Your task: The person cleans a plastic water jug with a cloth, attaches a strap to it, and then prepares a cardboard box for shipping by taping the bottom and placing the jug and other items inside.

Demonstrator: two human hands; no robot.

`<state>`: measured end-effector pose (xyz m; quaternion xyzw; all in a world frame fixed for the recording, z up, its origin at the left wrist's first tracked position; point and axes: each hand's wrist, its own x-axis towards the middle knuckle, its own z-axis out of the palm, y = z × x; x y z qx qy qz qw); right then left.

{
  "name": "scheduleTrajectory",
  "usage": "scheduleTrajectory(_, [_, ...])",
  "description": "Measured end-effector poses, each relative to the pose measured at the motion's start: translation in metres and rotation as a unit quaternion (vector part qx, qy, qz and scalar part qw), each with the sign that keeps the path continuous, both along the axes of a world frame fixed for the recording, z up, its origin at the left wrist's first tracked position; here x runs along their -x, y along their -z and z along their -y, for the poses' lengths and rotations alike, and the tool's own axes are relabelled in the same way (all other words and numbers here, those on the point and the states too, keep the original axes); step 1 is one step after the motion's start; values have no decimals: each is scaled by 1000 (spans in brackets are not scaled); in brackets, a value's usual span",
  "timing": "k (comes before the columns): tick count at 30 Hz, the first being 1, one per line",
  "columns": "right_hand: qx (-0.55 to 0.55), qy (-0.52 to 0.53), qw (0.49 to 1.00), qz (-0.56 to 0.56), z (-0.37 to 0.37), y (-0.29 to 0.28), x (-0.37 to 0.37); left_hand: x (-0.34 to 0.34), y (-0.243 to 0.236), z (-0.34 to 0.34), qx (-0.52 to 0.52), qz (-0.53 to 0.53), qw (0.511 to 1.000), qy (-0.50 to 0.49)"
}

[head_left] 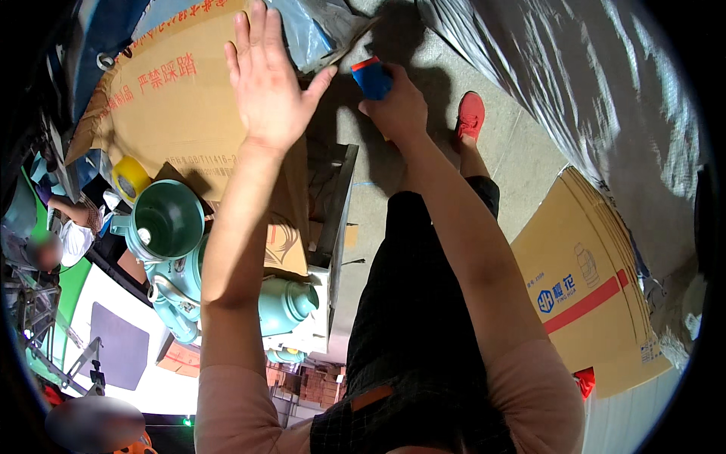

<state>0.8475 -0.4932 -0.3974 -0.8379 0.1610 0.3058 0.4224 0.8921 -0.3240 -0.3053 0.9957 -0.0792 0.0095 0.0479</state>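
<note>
My left hand (271,94) lies with fingers stretched out and thumb spread, palm down over a large brown cardboard box (181,113) with red print. Whether the palm presses on the cardboard cannot be made out for certain. To its right, my right hand (399,106) is closed round a blue tape dispenser (371,79) with a red edge, held beyond the box's right side above the floor. The fingers hide most of the dispenser.
Left of my left forearm are a yellow tape roll (131,178), a green pail (168,219) and teal thermos jugs (287,306). A metal table edge (339,219) runs beside my legs. Flat cartons (586,284) lean at right below silvery sheeting (560,83). Other people are at far left.
</note>
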Motion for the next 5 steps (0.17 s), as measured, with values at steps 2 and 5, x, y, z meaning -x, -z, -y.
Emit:
scheduleTrajectory(2, [-6,-7,1000,3,10,-2,15,-4,2,-16,21,8,1000,18])
scheduleTrajectory(5, [-19,-18,1000,-9,22,3,36,-27,1,-39,45,61,997,-33])
